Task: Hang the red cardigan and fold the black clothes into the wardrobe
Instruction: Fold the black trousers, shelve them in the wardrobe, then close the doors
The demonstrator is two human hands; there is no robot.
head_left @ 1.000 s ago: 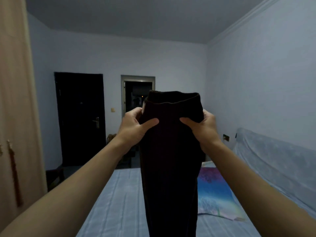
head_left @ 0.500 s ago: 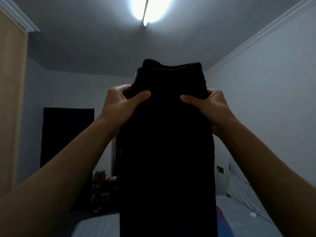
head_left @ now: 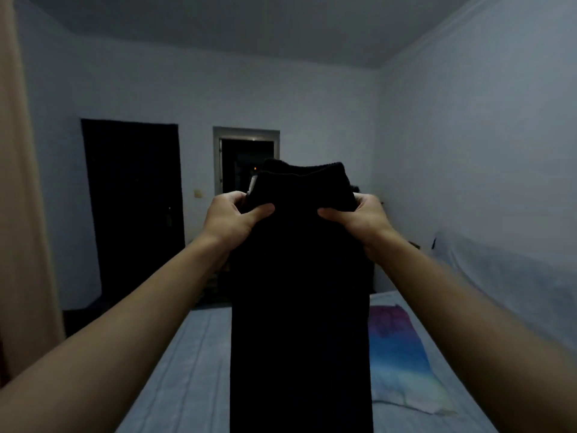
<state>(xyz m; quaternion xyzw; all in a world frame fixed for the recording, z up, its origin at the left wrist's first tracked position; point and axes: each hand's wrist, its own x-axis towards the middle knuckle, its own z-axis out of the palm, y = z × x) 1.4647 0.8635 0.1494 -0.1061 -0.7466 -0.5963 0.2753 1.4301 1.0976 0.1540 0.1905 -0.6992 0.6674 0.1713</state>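
A black garment (head_left: 301,292) hangs straight down in front of me, held up at arm's length by its top band. My left hand (head_left: 232,217) grips the left side of the band, thumb on the front. My right hand (head_left: 359,218) grips the right side the same way. The cloth falls past the bottom of the view and hides the middle of the bed. A strip of the wooden wardrobe (head_left: 22,214) shows along the left edge. No red cardigan is in view.
Under the garment lies a bed with a pale blue striped sheet (head_left: 187,370) and a colourful pillow (head_left: 396,354) to the right. A dark door (head_left: 134,207) and an open doorway (head_left: 246,160) stand in the far wall. A covered shape (head_left: 505,276) lines the right wall.
Half a second ago the garment was raised high towards the ceiling light with my head tilted up. Both hands have brought it back down, and the view has dropped to the bed and doors.
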